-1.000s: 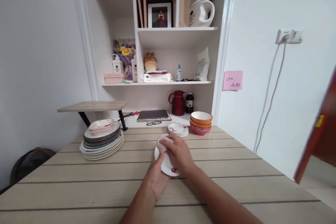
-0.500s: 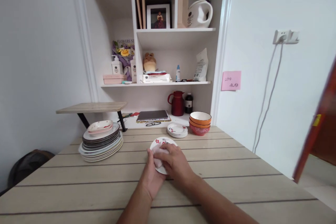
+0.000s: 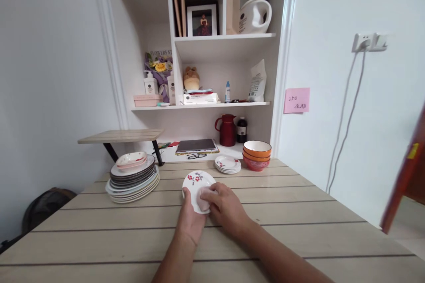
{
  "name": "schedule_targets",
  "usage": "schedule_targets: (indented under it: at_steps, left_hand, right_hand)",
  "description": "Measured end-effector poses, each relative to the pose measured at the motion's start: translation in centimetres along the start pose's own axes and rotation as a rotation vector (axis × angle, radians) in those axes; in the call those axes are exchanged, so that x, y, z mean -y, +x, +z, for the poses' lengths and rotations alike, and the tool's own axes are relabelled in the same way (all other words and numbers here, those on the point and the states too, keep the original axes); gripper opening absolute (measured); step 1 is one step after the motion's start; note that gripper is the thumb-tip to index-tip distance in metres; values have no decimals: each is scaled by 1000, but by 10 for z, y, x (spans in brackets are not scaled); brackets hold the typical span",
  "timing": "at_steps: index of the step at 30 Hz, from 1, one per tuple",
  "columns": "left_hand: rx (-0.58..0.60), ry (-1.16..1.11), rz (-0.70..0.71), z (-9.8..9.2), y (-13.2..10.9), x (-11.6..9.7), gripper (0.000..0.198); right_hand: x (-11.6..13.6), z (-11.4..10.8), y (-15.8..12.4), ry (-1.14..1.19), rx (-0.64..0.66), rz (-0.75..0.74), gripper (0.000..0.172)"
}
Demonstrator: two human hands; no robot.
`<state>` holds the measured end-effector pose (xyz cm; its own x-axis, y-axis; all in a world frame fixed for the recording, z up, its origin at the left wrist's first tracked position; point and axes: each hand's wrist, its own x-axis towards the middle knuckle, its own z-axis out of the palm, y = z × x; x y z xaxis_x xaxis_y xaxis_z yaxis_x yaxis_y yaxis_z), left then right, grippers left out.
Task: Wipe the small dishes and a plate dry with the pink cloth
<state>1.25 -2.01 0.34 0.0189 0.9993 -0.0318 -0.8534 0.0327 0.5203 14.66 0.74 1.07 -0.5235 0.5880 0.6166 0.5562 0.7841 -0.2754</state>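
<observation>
Plate (image 3: 195, 185) and pale wad (image 3: 202, 200) met at the frame's centre in the head view, where the left hand (image 3: 190, 222) gripped the plate's left edge, seemingly to brace it for the right hand (image 3: 229, 208), which pinched the wad onto its face. Right of centre sat small plates (image 3: 227, 163) beside nested bowls (image 3: 256, 156), while at left shallow dishes (image 3: 132, 158) topped larger plates (image 3: 135, 189), probably for a steadier pile.

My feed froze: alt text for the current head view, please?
The left hand holds a small floral plate while the right hand holds a pale wad against it. Stacks of bowls, small plates and larger plates stand on the table.
</observation>
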Motion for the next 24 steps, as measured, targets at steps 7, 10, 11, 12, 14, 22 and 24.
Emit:
schedule_targets:
  at_steps: [7,10,11,12,14,22,24]
  left_hand:
    - [46,47,-139,11,-3,15,53]
    - [48,12,-134,14,-4,17,52]
    - [49,2,-131,14,-4,17,52]
    - [51,-5,-126,13,-4,17,51]
    - [52,-3,-117,13,-4,17,50]
    - [-1,-6,-95,14,-4,17,47]
    - [-8,-14,-75,13,-3,16,46]
  right_hand:
    - [-1,-8,4,-60,-85,-17,44]
    - [-8,-9,6,-108,-105,10,44]
    - [-10,-9,6,-118,-105,17,45]
    - [-12,-8,6,-122,-102,19,45]
    - [-14,-7,7,-121,-93,16,45]
    - [-27,-8,8,-143,-113,88,44]
    - [-30,-8,7,-138,-95,91,45]
